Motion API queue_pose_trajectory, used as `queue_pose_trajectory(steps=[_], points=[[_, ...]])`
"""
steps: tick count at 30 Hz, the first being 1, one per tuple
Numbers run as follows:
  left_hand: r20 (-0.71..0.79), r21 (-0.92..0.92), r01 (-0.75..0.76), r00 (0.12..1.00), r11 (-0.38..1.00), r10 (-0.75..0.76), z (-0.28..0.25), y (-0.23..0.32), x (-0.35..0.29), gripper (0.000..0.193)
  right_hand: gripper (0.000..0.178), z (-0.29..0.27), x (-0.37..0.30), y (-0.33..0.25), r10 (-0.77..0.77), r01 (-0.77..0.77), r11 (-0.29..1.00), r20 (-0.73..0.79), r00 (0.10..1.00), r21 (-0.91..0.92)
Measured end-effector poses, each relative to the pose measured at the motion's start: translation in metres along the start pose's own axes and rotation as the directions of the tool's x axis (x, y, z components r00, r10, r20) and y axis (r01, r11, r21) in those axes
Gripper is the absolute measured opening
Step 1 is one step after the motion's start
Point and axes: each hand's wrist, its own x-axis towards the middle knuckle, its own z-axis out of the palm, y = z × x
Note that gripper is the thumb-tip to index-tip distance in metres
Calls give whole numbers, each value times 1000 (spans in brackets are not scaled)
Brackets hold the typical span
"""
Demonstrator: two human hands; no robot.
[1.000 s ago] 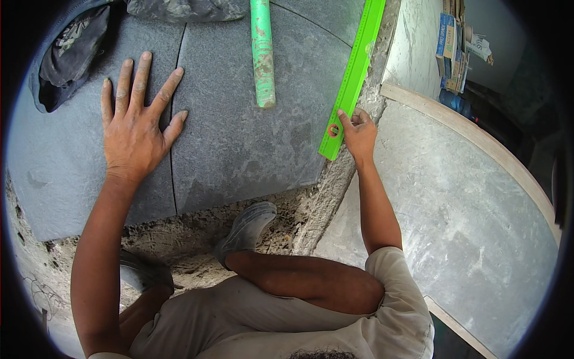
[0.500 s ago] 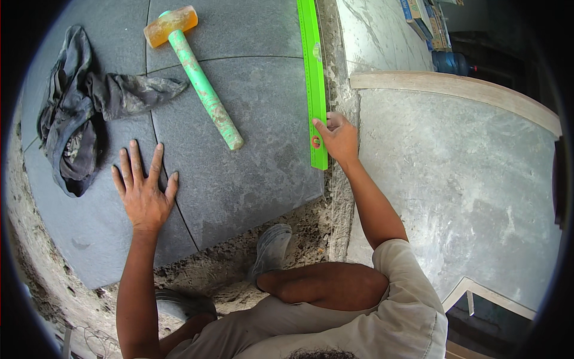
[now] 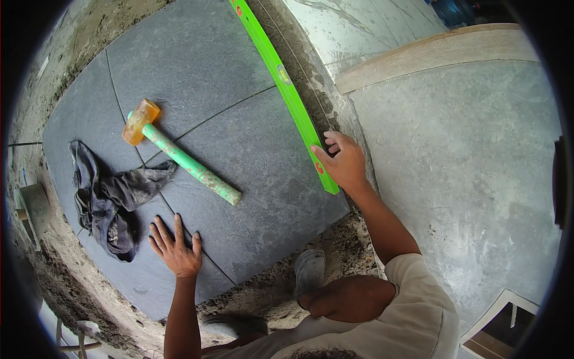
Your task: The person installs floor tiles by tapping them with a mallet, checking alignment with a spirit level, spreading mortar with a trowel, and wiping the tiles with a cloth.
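The dark grey stone tiles (image 3: 239,149) lie already set on the mortar bed, the left hand (image 3: 177,250) rests flat and open on one, while the right hand (image 3: 343,163) grasps the long green spirit level (image 3: 287,90) lying along their right edge, so the checking seems unfinished.

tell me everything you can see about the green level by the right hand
The level is a long, straight, bright green bar, seemingly metal or plastic, with a small clear vial window near its middle and red-orange marks near each end. It lies flat along the right edge of the dark grey stone tiles, beside the rough mortar strip, running from the top of the picture down to the right hand. That hand's fingers rest on its near end; nothing else touches it. Its far end runs out of view.
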Motion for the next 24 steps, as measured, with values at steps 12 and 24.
queue_pose_trajectory(steps=[12,24], points=[[15,59,-49,999,997,48,2,-3,0,70,50,3,11,12,-45,45,994,3,999,95],[11,22,-42,999,999,42,3,-3,1,69,48,3,21,13,-65,62,987,15,998,148]])
